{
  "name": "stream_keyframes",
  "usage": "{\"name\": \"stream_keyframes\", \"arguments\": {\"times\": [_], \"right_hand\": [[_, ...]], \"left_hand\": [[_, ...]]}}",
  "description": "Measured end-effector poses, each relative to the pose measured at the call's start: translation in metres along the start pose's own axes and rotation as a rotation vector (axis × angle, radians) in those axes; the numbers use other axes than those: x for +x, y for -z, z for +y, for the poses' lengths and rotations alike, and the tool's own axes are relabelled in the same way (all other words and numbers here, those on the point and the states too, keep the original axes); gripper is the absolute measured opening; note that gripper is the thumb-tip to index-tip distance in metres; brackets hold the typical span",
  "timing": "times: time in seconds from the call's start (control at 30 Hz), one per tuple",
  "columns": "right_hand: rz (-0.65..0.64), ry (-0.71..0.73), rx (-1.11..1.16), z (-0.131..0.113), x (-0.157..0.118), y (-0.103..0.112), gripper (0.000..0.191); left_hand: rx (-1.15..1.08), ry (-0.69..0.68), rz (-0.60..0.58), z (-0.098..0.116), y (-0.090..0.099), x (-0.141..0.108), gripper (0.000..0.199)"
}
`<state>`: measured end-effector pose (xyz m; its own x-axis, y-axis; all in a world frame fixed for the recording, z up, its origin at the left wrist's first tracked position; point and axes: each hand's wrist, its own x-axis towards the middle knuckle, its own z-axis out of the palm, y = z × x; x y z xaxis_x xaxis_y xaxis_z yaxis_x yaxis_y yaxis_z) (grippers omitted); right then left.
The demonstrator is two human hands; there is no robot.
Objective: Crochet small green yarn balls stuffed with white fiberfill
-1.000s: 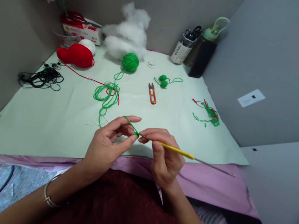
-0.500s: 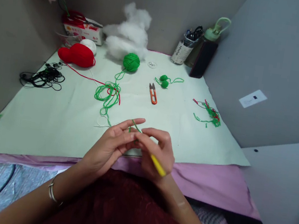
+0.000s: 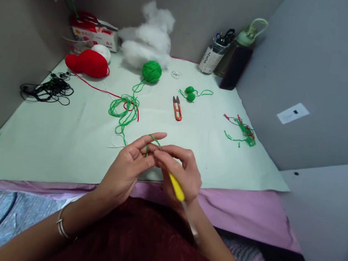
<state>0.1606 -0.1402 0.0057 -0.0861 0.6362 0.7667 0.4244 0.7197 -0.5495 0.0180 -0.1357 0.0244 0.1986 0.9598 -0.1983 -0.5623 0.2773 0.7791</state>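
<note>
My left hand (image 3: 129,165) has green yarn (image 3: 155,140) looped over its raised index finger, while its thumb and other fingers pinch close to my right hand. A crochet hook with a yellow handle (image 3: 176,187) is gripped in my right hand (image 3: 182,173), its handle slanting down toward the wrist. The hook's tip and whatever is worked between the fingertips are mostly hidden. From the left hand the yarn runs to a loose green tangle (image 3: 124,112) on the table and on to a green yarn ball (image 3: 151,72).
Orange thread snips (image 3: 177,108) and two small green balls (image 3: 191,94) lie mid-table. Red yarn (image 3: 89,63), black cord (image 3: 51,89) and white stuffing (image 3: 151,40) are left and back. Yarn scraps (image 3: 245,132), a pen cup (image 3: 211,57), phone (image 3: 236,68) and bottle (image 3: 246,37) are right.
The crochet hook's handle has swung, showing more of its length below my right hand. Both hands have shifted slightly left, and the left index finger still holds the yarn up.
</note>
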Motion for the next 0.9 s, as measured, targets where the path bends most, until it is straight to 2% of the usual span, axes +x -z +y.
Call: {"name": "stream_keyframes", "arguments": {"times": [0.07, 0.13, 0.23, 0.3, 0.43, 0.57, 0.9], "right_hand": [[0.002, 0.047, -0.044, 0.001, 0.001, 0.003, 0.027], [0.045, -0.059, 0.083, 0.003, 0.004, 0.006, 0.025], [0.118, -0.313, 0.390, 0.004, 0.009, 0.007, 0.022], [0.097, -0.385, 0.503, 0.004, 0.011, 0.006, 0.019], [0.078, -0.399, 0.477, 0.006, 0.009, 0.001, 0.014], [0.055, -0.476, 0.551, 0.010, 0.005, 0.003, 0.017], [0.043, -0.536, 0.670, 0.010, 0.007, 0.008, 0.022]], "left_hand": [[-0.097, 0.117, -0.040, 0.001, 0.002, 0.003, 0.038], [-0.154, 0.177, -0.039, 0.004, 0.004, 0.005, 0.033], [-0.124, 0.110, 0.002, 0.007, 0.006, 0.005, 0.023], [-0.042, 0.036, -0.010, 0.007, 0.004, 0.003, 0.020], [0.086, -0.027, -0.057, 0.003, 0.000, 0.000, 0.025], [0.148, -0.056, -0.035, 0.001, 0.002, 0.000, 0.032], [0.212, -0.070, -0.014, 0.006, 0.002, -0.003, 0.026]]}}
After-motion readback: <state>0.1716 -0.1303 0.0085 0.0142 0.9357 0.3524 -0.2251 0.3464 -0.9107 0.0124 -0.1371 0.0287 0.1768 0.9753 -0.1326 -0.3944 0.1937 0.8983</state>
